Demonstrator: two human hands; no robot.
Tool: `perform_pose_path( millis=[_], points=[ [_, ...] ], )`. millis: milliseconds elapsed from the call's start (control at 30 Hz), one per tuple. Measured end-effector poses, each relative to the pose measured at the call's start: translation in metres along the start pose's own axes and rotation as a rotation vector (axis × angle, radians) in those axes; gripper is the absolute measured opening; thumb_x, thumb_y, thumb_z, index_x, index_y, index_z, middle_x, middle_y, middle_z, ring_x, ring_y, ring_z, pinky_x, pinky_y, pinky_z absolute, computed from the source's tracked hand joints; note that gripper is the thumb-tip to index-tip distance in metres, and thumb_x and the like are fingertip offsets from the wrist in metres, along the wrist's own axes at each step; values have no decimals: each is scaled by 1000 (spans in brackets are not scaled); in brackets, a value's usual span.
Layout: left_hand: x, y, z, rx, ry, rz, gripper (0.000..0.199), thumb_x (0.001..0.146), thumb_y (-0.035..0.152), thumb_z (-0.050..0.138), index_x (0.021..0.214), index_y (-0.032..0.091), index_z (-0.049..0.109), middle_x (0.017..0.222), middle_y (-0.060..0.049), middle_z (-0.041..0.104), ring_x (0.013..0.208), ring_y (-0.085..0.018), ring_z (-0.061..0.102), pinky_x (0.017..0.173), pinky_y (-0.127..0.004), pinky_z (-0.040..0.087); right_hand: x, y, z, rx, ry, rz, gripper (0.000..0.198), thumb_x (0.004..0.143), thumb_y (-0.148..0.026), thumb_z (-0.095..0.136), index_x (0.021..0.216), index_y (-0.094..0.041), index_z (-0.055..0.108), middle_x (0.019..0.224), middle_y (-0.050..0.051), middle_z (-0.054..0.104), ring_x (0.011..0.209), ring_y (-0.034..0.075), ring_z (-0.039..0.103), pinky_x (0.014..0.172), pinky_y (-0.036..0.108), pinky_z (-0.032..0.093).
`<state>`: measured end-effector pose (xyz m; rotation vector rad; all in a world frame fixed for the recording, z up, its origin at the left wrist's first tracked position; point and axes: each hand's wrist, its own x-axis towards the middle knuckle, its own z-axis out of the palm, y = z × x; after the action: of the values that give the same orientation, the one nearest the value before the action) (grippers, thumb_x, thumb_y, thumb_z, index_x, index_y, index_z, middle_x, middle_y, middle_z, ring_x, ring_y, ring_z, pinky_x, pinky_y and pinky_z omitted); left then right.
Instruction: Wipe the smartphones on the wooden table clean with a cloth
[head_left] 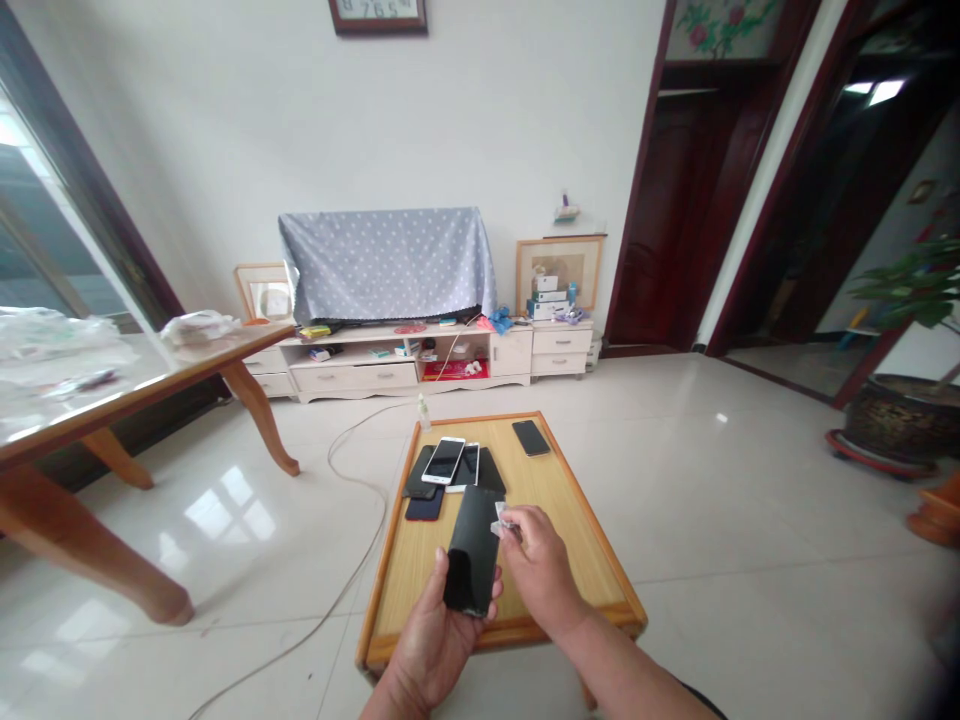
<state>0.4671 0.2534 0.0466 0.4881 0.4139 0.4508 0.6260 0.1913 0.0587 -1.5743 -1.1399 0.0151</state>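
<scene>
A black smartphone (474,550) rests upright-tilted in my left hand (435,640), thumb along its left edge and fingertips curling round the right one. Beside the phone's right edge, my right hand (541,568) pinches a small crumpled white tissue (501,520). Beyond them on the wooden table lie a white phone (444,460) and a second white phone (469,466), overlapping dark phones beneath. A dark blue phone (424,505) is at the left of this cluster. Apart at the far right lies another black phone (531,438).
The low wooden table (592,560) has a raised rim. A small clear bottle (424,413) stands at its far left corner. A cable (360,560) runs over the floor on the left. A larger table (187,365), a TV cabinet (352,378) and a potted plant (911,415) stand around.
</scene>
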Motion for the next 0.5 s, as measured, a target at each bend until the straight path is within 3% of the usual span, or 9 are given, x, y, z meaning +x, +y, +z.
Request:
perform_pose_path(
  millis=[100,200,333,500],
  points=[
    [-1,-1,3,9,-3,-39,60,92,58,52,130,12,57,113,-17,70,91,-22,69,76,-31,53,4,3,-2,277,-10,274,29,90,-45,60,105,-20,63,94,6,68,79,19,64,72,33,54],
    [-1,-1,5,36,-16,-54,59,92,58,50,127,11,58,109,-17,71,88,-21,69,77,-32,52,2,1,-4,535,-84,465,49,85,-52,64,120,-19,59,90,4,69,76,19,64,67,30,52],
    [1,-3,5,88,0,-54,59,92,59,50,126,12,60,106,-16,72,88,-22,69,79,-34,51,4,0,-6,687,-124,537,53,82,-57,66,118,-18,63,94,6,71,84,21,65,75,31,51],
    [5,-9,3,221,93,46,54,89,54,59,121,11,63,106,-15,71,92,-22,67,80,-32,50,7,10,-4,647,-70,569,51,82,-63,63,99,-15,67,84,7,68,76,20,63,65,30,50]
  ],
)
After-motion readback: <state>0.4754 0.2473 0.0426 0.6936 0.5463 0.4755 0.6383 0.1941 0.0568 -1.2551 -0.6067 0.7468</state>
